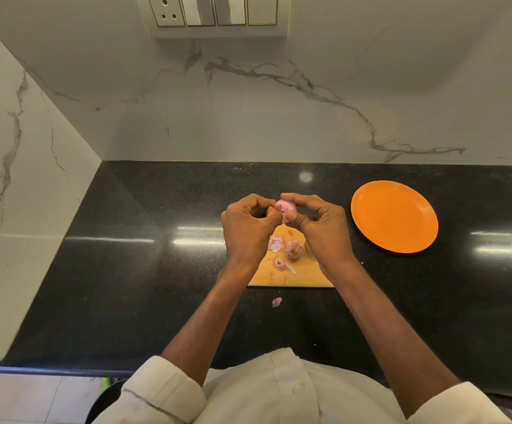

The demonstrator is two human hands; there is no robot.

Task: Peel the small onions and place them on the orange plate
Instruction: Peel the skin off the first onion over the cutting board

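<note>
Overhead head view of a black speckled stone counter (157, 270) set against a white marble-veined wall. Both hands are raised above the far edge of a rectangular light wooden cutting board (306, 272). The right hand (319, 228) grips a small pink onion (284, 207) between curled thumb and fingers, while the left hand (248, 224), fingers likewise curled, pinches at the onion's near side, where a pale flap of skin hangs loose. A second small pink onion (294, 248), root end upward, rests on the board below the hands, just beside a cluster of pink skin peelings (275, 242); further peelings (280, 263) lie nearer the board's front edge. One stray pink scrap (276, 301) lies on the counter in front of the board. The round orange plate (394, 216) sits on the counter to the right of the board, apart from it, with no onion on it. Rolled cream shirt sleeves (163, 390) appear at the bottom.
</note>
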